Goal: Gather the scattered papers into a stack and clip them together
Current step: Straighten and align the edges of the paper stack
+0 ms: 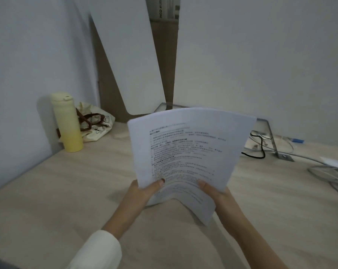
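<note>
Both hands are on the stack of papers (185, 152), which I see lifted above the pale wooden desk (47, 191) with its printed side toward the camera. The left hand (144, 191) pinches the lower left edge, thumb on the front of the sheets, and the right hand (218, 193) grips the lower right edge the same way. The bottom of the stack curls down and forward between them. From my view a cream sleeve (98, 249) covers the left forearm. At the back left, against the wall, a yellow bottle (67, 121) stands upright just beside a cloth bag (98, 123). Cables (261, 146) lie at the right.
</note>
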### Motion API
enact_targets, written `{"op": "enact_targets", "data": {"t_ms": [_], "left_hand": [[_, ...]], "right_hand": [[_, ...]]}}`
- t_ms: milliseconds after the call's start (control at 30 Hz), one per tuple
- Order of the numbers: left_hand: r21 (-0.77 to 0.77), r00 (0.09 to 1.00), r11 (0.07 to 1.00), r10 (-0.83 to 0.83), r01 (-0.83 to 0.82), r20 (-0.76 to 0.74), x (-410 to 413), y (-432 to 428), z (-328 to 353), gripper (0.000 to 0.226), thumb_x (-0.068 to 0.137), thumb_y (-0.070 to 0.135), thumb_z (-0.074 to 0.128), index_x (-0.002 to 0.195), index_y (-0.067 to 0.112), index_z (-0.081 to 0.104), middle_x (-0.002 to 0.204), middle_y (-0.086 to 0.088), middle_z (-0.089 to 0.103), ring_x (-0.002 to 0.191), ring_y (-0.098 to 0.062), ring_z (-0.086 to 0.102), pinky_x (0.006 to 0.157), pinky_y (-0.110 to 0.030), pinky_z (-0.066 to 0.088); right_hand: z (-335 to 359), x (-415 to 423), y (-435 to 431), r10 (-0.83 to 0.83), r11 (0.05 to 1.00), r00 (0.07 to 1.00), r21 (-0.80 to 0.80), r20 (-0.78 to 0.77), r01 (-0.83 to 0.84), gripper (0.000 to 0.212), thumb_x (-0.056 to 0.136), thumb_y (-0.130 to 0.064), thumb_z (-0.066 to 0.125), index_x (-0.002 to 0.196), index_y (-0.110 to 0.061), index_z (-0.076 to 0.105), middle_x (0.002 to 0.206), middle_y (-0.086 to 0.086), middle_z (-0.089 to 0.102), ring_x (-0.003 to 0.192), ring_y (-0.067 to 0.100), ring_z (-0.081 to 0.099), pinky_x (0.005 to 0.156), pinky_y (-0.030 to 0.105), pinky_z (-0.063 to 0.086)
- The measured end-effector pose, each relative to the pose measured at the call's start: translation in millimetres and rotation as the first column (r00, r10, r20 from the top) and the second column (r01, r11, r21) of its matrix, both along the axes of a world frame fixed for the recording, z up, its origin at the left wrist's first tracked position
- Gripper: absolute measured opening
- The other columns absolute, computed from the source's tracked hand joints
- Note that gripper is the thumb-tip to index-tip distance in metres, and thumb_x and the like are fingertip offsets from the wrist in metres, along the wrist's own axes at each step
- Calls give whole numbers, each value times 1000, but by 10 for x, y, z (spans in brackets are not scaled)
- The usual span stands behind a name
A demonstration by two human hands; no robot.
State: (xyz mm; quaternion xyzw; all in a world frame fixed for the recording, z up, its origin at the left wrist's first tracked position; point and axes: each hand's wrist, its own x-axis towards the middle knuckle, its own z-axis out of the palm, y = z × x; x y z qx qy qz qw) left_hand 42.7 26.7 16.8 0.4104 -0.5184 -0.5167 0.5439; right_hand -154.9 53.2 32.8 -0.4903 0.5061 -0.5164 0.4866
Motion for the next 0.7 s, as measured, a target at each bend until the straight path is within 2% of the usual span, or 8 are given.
{"op": "enact_targets", "data": {"t_ms": [67,133,200,300,367,500,567,700], "left_hand": [[-4,999,1000,3,-3,-38,-17,-32,23,22,82,10,68,80,32,65,68,22,72,66,10,66,60,-8,51],[5,998,1000,16,-15,-59,-8,-50,51,21,84,6,63,79,26,67,64,21,72,61,6,67,54,-9,51],[51,999,999,14,-11,-46,37,-37,37,15,83,8,64,89,21,69,78,13,76,73,-3,71,64,-16,56],[135,1000,991,-24,24,-6,86,-20,-124,25,84,10,63,109,13,67,109,-5,73,99,-20,69,91,-37,53],[154,999,987,-49,47,14,88,-22,-184,26,85,10,62,110,15,67,111,-2,72,102,-20,68,91,-33,53],[125,998,990,-65,62,20,83,-36,-179,21,85,8,61,98,23,69,92,16,75,90,-7,70,75,-16,55],[120,998,992,-52,48,30,84,-47,-187,21,85,7,61,92,26,69,87,18,75,85,-5,71,73,-15,55],[184,992,979,-103,87,78,86,-23,-249,23,85,12,62,92,32,70,98,16,74,98,-10,69,82,-20,53]], "right_hand": [[28,-12,-32,-22,1000,998,-19,53,23,18,86,-21,61,100,-27,71,99,-2,75,92,17,71,83,37,56],[64,-70,-42,-6,999,997,-41,74,9,20,85,-19,62,103,-22,69,97,-3,76,89,16,72,79,34,57],[3,-128,-39,20,999,1000,-25,-16,-21,18,83,-20,65,99,-29,70,95,-9,76,88,10,71,77,28,56],[-208,-168,-10,72,997,981,46,-179,-65,21,85,-23,63,95,-42,65,93,-25,72,90,-4,67,72,14,53],[-313,-172,-12,65,996,978,76,-196,-51,21,87,-24,61,96,-43,63,96,-29,69,92,-6,64,76,15,53],[-328,-197,-34,36,998,984,65,-177,-25,19,88,-23,59,95,-40,64,98,-25,69,85,-8,65,73,15,53],[-332,-216,-35,52,997,986,59,-156,-44,19,88,-23,60,99,-37,67,101,-20,72,92,-1,67,80,20,53],[-369,-204,35,119,988,985,113,-128,-104,27,85,-21,64,103,-41,63,108,-21,69,100,1,65,91,26,50]]}}
